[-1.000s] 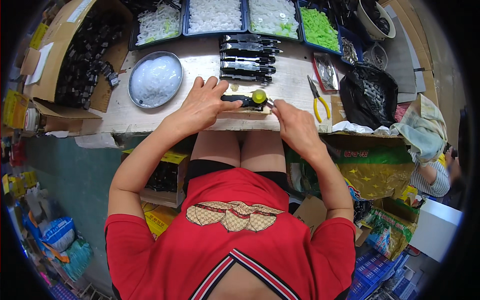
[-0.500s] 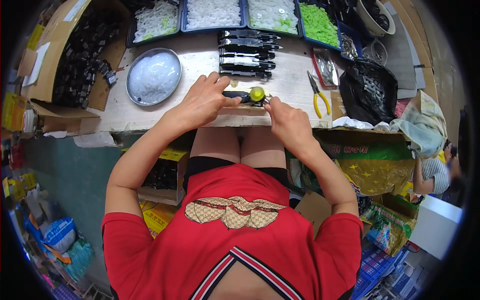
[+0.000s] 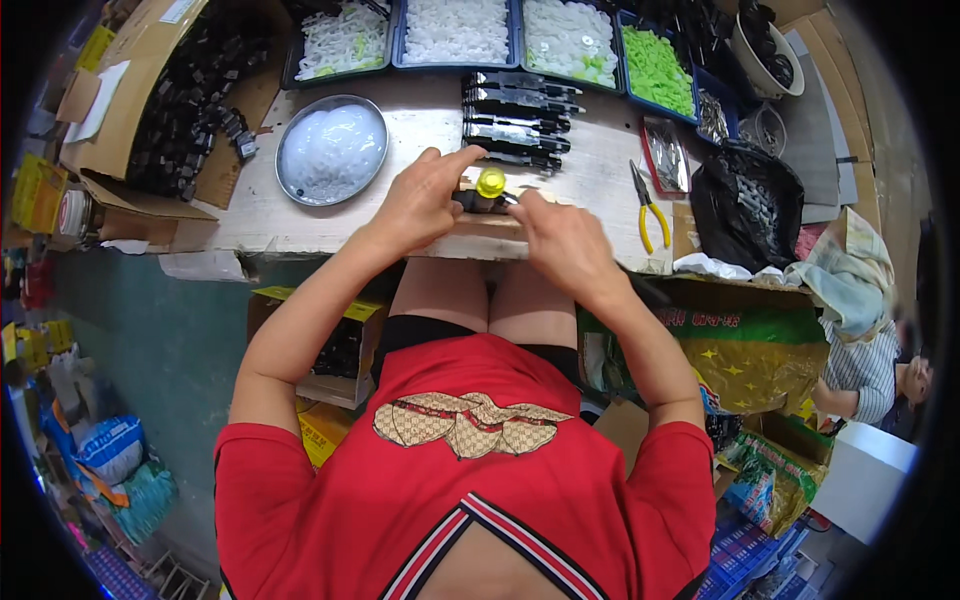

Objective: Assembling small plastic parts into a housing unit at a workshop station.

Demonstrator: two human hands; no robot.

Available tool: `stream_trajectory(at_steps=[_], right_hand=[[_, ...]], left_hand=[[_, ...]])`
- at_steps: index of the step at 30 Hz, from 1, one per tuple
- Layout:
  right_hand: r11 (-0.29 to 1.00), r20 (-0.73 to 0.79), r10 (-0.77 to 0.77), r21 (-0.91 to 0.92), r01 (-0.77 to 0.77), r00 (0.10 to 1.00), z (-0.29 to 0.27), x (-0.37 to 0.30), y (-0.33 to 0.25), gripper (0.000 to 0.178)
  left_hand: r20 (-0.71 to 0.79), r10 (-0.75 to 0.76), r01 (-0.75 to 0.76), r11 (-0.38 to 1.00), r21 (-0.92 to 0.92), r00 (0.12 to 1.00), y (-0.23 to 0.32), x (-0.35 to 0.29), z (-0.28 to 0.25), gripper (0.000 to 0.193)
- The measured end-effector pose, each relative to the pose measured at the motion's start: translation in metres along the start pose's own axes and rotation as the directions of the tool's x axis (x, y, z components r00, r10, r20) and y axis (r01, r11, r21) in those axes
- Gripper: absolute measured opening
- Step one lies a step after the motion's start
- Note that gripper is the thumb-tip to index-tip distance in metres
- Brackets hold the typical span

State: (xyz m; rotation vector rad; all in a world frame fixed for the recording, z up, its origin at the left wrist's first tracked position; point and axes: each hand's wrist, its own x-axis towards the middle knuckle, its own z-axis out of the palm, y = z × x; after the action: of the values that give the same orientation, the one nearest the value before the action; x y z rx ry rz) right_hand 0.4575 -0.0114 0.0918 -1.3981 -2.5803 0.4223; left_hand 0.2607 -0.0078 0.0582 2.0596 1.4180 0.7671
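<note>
My left hand (image 3: 418, 205) rests at the table's near edge with its fingers closed around a black plastic part (image 3: 480, 203), mostly hidden by hand and tool. My right hand (image 3: 566, 245) grips a small mallet by its handle. The mallet's round yellow head (image 3: 491, 182) is over the black part; whether they touch I cannot tell. Just beyond the hands lies a row of several black, strip-like assemblies (image 3: 515, 128) with shiny metal faces. Pliers (image 3: 650, 208) with yellow handles lie to the right of my right hand.
At left stand a round metal dish (image 3: 292, 185) of whitish translucent material and a carton (image 3: 95, 150) of black parts. Blue trays (image 3: 455, 66) of white and green pieces line the back. A black bag (image 3: 705, 205) of metal parts sits right. Another person's striped sleeve (image 3: 872, 385) shows far right.
The mallet's head has shifted slightly left over the black part, and my right hand has moved left with it. The whole view has shifted a little, with table things appearing farther right.
</note>
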Motion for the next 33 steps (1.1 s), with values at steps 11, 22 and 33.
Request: stream_trajectory(at_steps=[11,22,33], right_hand=[[0.982,0.097,0.165,0.076,-0.172,0.982,-0.014,0.027,0.004,0.023],[0.999,0.031,-0.041,0.015,0.040,0.999,0.006,0.027,-0.017,0.011],[0.984,-0.200,0.113,0.157,-0.082,0.973,0.007,0.011,0.016,0.015]], left_hand=[[-0.374,0.235,-0.125,0.947,0.296,0.897,-0.001,-0.031,0.029,0.042],[-0.286,0.298,-0.187,0.914,0.360,0.911,0.015,-0.053,0.078,0.037],[-0.372,0.409,-0.305,0.902,0.307,0.833,0.007,-0.038,0.051,0.031]])
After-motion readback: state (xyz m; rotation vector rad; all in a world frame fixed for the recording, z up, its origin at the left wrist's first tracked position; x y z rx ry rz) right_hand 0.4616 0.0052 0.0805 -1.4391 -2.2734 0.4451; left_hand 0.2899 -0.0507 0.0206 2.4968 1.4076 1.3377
